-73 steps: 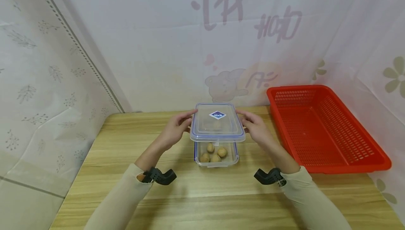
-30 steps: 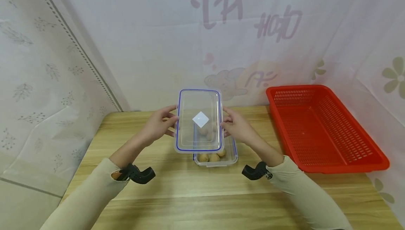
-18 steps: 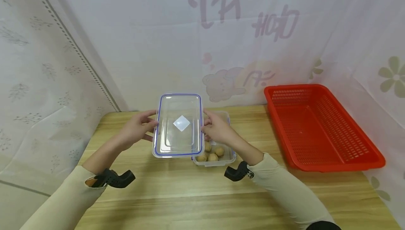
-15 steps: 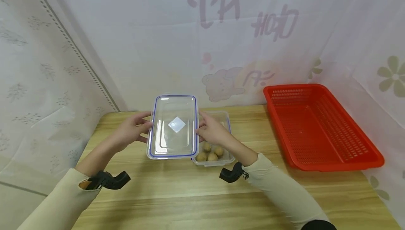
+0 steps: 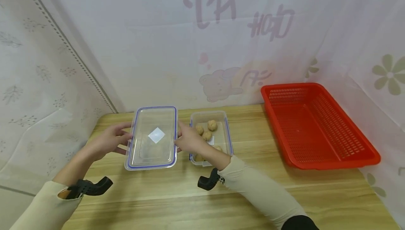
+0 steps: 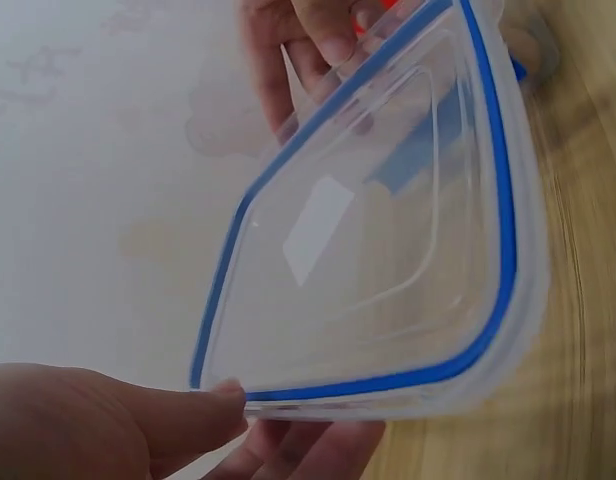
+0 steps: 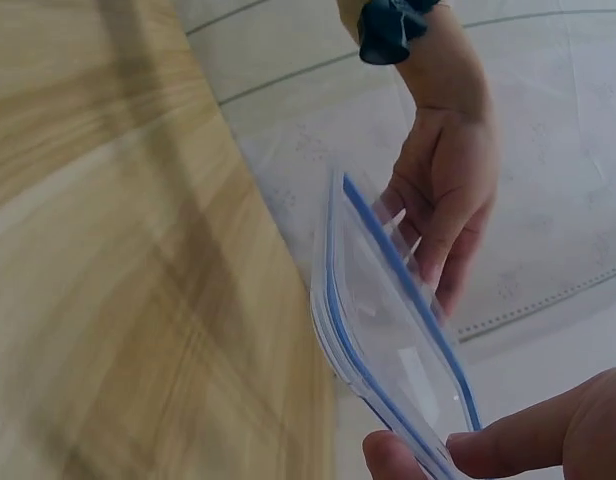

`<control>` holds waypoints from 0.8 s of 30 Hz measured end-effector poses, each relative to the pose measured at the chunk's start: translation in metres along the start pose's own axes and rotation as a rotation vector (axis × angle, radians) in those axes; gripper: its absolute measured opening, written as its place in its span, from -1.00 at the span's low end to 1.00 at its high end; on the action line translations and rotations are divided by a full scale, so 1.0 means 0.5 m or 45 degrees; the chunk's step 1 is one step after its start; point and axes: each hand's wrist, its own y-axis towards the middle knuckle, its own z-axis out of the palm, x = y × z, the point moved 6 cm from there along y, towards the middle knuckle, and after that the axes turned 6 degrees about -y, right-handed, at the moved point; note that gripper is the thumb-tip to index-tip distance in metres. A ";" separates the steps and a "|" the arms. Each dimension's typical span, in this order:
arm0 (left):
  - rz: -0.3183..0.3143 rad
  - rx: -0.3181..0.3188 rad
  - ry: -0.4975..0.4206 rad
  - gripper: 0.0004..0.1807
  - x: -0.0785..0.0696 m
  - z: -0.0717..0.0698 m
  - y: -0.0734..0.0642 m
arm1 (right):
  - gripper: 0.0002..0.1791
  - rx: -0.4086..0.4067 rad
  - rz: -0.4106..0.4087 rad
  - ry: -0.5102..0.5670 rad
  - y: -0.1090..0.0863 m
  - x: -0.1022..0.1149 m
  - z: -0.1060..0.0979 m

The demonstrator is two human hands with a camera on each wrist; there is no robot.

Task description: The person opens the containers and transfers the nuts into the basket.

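Observation:
A clear plastic container lid [image 5: 152, 152] with a blue seal, its underside facing up, is held over the left part of the table. My left hand [image 5: 109, 141] pinches its left edge, thumb on top and fingers beneath. At the opposite edge my right hand [image 5: 190, 139] pinches it the same way, as the right wrist view shows with the thumb [image 7: 518, 440] on the lid. Right of the lid stands the uncovered clear container [image 5: 226, 131], holding several walnuts [image 5: 212, 125]. My right hand and forearm cover part of the container's near left side.
A red perforated plastic basket [image 5: 319, 131] stands at the table's right side. The wooden table [image 5: 177, 202] ends at the back against a printed white curtain [image 5: 152, 47], with another patterned curtain [image 5: 41, 82] on the left.
Both hands have lifted the lid off the container, turned it underside up, and carried it left and lower. The walnuts and container have come into fuller view.

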 end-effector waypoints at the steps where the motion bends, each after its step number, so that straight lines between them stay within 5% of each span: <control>1: -0.013 0.003 0.001 -0.40 0.007 -0.004 -0.001 | -0.23 0.005 0.001 0.003 0.002 0.001 0.008; 14: -0.161 -0.031 0.111 -0.42 0.080 -0.042 -0.007 | -0.51 -0.033 0.039 -0.183 0.038 -0.013 0.102; 24: -0.210 -0.043 0.175 -0.46 0.130 -0.050 0.003 | -0.53 -0.100 0.114 -0.174 0.049 -0.053 0.148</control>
